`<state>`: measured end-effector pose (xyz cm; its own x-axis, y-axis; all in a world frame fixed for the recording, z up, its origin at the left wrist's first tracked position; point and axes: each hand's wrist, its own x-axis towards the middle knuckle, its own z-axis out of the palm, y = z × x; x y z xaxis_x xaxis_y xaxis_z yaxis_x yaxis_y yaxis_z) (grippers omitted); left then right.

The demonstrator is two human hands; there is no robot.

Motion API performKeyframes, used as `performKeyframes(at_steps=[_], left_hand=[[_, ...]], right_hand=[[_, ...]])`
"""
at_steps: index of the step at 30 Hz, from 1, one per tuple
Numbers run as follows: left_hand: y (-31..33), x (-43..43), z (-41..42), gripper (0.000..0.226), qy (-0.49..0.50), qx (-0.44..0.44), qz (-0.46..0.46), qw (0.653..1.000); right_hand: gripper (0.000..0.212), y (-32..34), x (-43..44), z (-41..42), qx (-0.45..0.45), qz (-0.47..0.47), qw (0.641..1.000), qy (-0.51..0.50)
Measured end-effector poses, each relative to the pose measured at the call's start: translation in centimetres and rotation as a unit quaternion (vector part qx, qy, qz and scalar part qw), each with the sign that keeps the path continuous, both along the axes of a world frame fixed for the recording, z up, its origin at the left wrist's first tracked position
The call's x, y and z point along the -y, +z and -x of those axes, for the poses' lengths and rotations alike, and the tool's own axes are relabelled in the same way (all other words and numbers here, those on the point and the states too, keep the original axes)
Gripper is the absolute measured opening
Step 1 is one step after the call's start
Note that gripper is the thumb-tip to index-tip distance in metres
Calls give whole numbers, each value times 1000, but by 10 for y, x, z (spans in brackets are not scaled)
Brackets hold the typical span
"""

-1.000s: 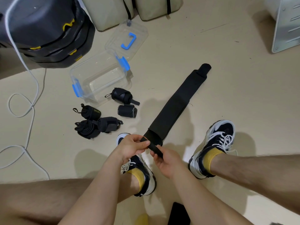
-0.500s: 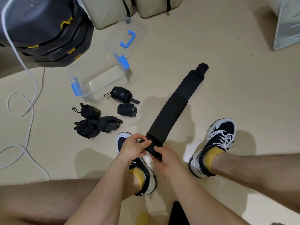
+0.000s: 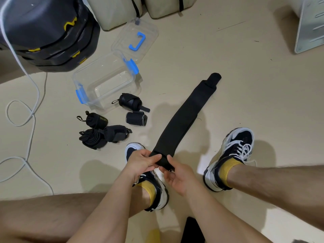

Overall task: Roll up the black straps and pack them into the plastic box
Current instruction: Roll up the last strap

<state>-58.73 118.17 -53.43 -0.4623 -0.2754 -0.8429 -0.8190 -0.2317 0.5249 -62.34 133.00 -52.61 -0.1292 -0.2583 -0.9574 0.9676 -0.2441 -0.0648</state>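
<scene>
1. Head view, landmark item: plastic box (image 3: 105,81), clear, rectangular with rounded corners, blue latches at both short ends, lidless and empty, standing on a smooth beige floor (image 3: 245,102).
2. Lid (image 3: 135,38), clear plastic with a blue C-shaped handle, lying flat just beyond the box's far end.
3. Long black strap (image 3: 184,120), matte fabric, a flat wide band laid out on the floor to the right of the box, running diagonally from a narrower tab at its far end down to the hands; its near end is turned over into a small roll.
4. Left hand (image 3: 142,163), closed on the rolled near end, thumb on top, below and right of the box.
5. Right hand (image 3: 178,174), pinching the same rolled end from the other side, thumb pressed on the fabric.
6. Rolled straps (image 3: 130,102), (image 3: 136,119), (image 3: 96,120), (image 3: 105,135), black, compact cylinders and bundles, soft textile with loops and tabs, clustered on the floor just in front of the box; none inside it.
7. Sneakers (image 3: 235,155), dark with white laces, yellow socks, either side of the hands.
8. White cable (image 3: 31,111), looped on the floor left of the box.
</scene>
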Motion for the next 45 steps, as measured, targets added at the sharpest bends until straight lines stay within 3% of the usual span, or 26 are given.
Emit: performKeyframes(at_steps=[4, 8, 11, 16, 20, 27, 32, 37, 40, 45], left_hand=[[-3, -5, 1, 26, -3, 2, 51, 999], [-3, -9, 1, 33, -1, 0, 40, 999], [-1, -12, 1, 28, -18, 12, 32, 999], [3, -14, 6, 17, -35, 30, -44, 998], [-4, -16, 11, 22, -39, 40, -66, 996], [-17, -31, 7, 14, 62, 27, -42, 997], [-12, -21, 2, 25, 93, 47, -127, 986], [2, -9, 5, 22, 34, 51, -195, 979], [5, 5, 0, 35, 0, 26, -244, 970], [0, 3, -4, 25, -5, 12, -188, 982]], right_hand=[[16, -1, 1, -3, -23, -30, 999, 39], [13, -6, 5, -3, -46, -75, 996, 21], [23, -9, 6, -3, -52, -88, 995, 2], [36, -10, 3, 0, -69, -74, 995, 26], [37, -9, -5, 1, -87, -58, 993, 46], [50, -10, -13, -1, -85, -62, 993, 55], [34, -11, -16, 2, -28, -34, 997, 69], [31, -10, -15, 6, -35, -37, 997, 65], [30, -8, -14, 6, -28, -36, 997, 55], [9, -6, -16, 10, 3, -37, 999, 16]])
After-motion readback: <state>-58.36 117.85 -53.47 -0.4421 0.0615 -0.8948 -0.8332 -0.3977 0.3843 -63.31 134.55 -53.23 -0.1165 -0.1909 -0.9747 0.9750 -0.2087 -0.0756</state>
